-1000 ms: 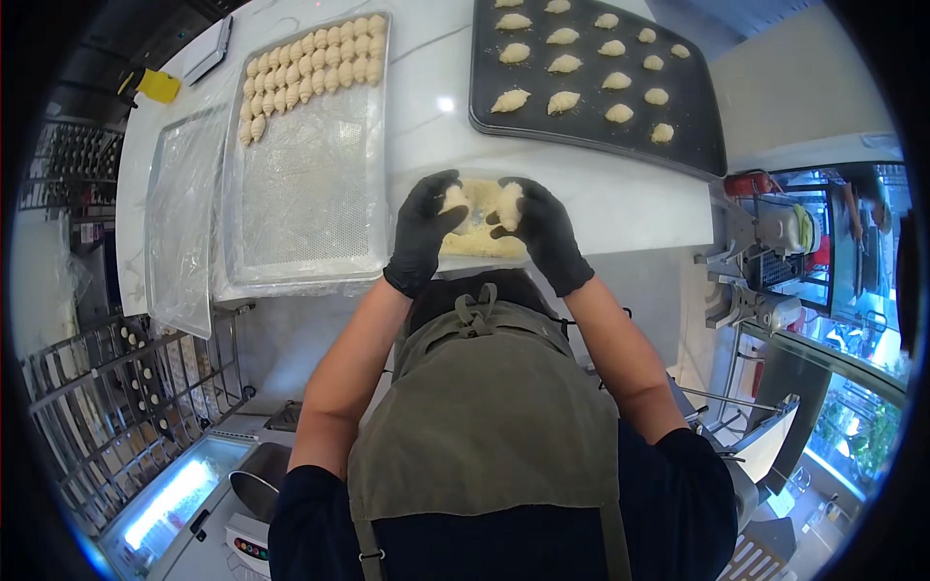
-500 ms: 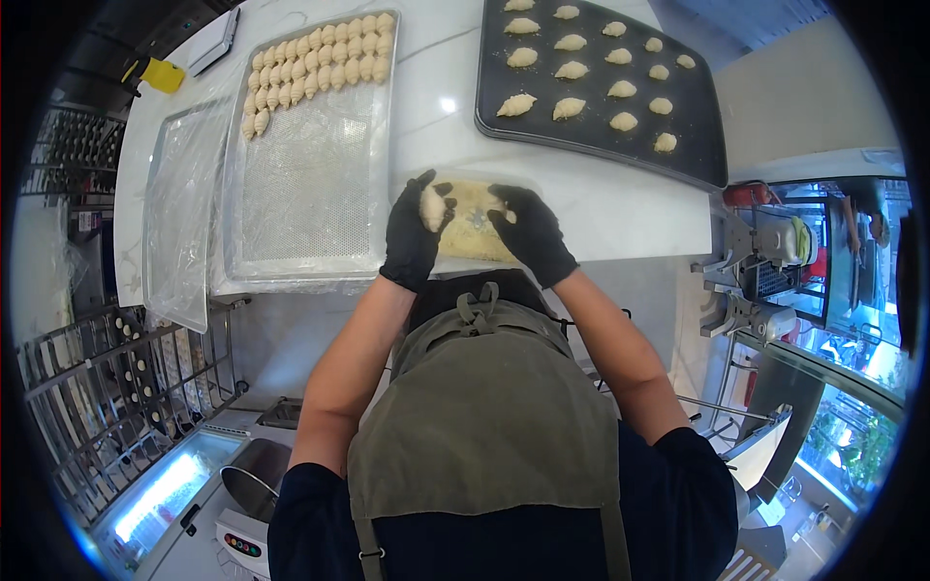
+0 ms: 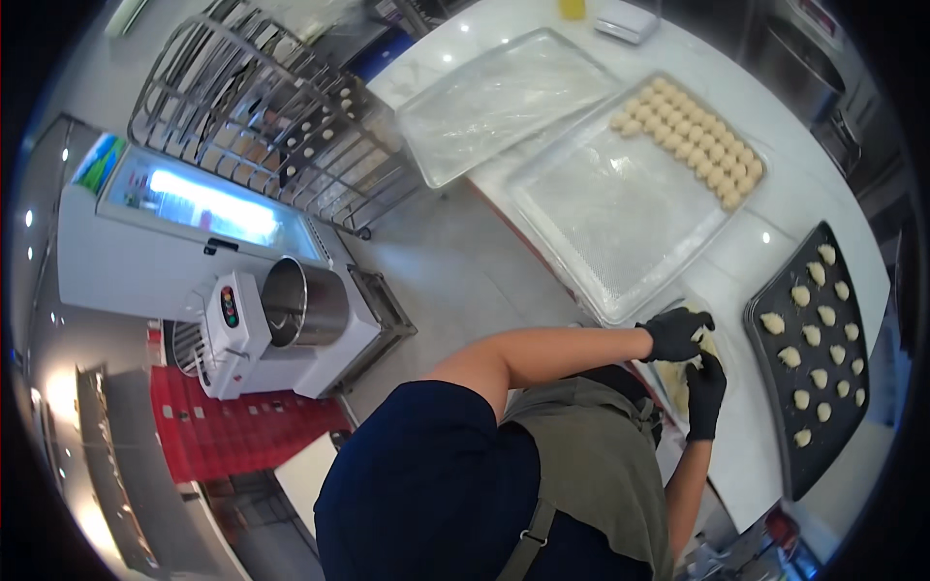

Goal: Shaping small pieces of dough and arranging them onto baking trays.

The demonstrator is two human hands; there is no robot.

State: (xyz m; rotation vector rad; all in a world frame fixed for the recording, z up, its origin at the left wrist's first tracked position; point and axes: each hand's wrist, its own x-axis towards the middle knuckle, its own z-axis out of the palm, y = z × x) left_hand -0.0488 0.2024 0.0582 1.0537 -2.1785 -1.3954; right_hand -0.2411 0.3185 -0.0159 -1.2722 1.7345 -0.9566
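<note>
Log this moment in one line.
left hand: at yellowish crumbs; right hand: close to left; grips: unclear; perforated tray: dough rolls in rows; dark tray: spaced dough pieces

I can make out no readable words, numbers, labels or signs anywhere from where I stand.

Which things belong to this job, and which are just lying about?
Likely in use:
black-gloved left hand and right hand
yellowish crumb patch
black rectangular tray, pale dough pieces
perforated silver tray, pale dough rolls

Likely unused:
white mixer, steel bowl
silver wheeled rack
</note>
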